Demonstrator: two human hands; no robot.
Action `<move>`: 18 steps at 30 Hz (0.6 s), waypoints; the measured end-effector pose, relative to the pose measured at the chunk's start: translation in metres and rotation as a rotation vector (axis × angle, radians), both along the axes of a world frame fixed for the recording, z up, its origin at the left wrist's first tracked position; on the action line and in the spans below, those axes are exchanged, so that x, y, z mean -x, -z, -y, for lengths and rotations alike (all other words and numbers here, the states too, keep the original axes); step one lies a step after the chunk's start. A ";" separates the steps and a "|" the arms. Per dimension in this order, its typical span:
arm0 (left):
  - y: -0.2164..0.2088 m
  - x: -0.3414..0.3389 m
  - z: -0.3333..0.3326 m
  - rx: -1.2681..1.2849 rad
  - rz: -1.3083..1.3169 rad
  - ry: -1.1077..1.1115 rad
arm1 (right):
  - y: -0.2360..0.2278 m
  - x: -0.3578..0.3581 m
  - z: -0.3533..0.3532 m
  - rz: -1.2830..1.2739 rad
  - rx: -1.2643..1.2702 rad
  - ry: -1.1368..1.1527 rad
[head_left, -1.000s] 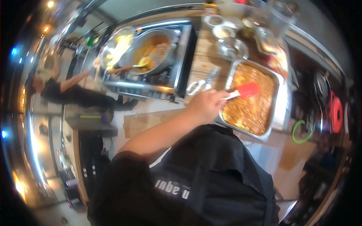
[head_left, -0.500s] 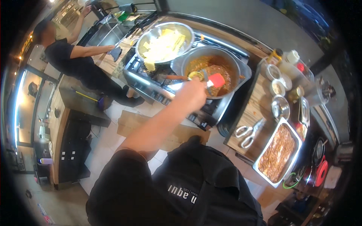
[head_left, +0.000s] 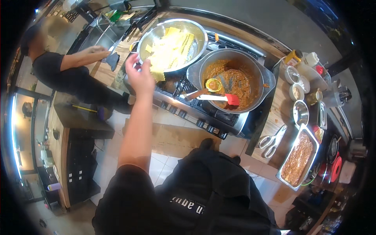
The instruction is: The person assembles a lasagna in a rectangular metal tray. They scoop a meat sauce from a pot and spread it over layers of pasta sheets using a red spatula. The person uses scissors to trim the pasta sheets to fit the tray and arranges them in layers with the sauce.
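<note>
Bare left forearm (head_left: 136, 131) stretched forward, left grip (head_left: 141, 78) loose, its fingers (head_left: 132, 61) parted and slightly curled

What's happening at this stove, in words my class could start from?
The person's left hand is open at the near left edge of a bowl of pasta sheets; whether it touches them is unclear. The right hand is out of view. A spatula and a ladle rest unheld at the pot of sauce. A sauce-topped tray and scissors are to the right. Another person stands at left.
</note>
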State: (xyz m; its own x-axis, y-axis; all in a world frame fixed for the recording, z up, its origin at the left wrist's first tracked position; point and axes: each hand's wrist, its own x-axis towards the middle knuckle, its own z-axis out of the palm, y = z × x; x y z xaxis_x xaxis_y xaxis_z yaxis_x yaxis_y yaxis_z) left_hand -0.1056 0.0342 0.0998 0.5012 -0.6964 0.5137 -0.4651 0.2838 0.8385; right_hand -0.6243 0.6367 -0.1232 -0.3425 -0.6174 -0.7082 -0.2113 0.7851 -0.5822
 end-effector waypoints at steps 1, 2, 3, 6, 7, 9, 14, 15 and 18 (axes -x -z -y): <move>0.064 -0.052 0.021 -0.159 -0.131 -0.085 | 0.020 0.013 -0.003 0.018 0.038 -0.057; 0.089 -0.058 0.032 -0.316 -0.318 -0.059 | 0.029 0.019 -0.004 0.011 0.023 -0.039; 0.107 -0.066 0.040 -0.472 -0.497 -0.054 | 0.037 0.022 -0.001 0.011 0.008 -0.027; 0.095 -0.038 0.029 -0.745 -0.846 0.204 | 0.004 0.001 0.025 -0.033 0.064 -0.056; 0.097 -0.048 0.029 -0.689 -0.767 0.261 | -0.031 -0.004 0.055 -0.053 0.103 -0.104; 0.088 -0.047 0.039 -0.583 -0.700 0.311 | -0.083 -0.010 0.085 -0.079 0.084 -0.209; -0.040 0.001 0.071 -0.374 -0.465 0.569 | -0.210 -0.018 0.158 -0.164 0.199 -0.391; -0.067 0.009 0.080 -0.332 -0.383 0.610 | -0.225 -0.015 0.174 -0.141 0.306 -0.373; -0.145 0.075 0.059 -0.419 -0.253 0.791 | -0.239 -0.001 0.206 -0.018 0.533 -0.305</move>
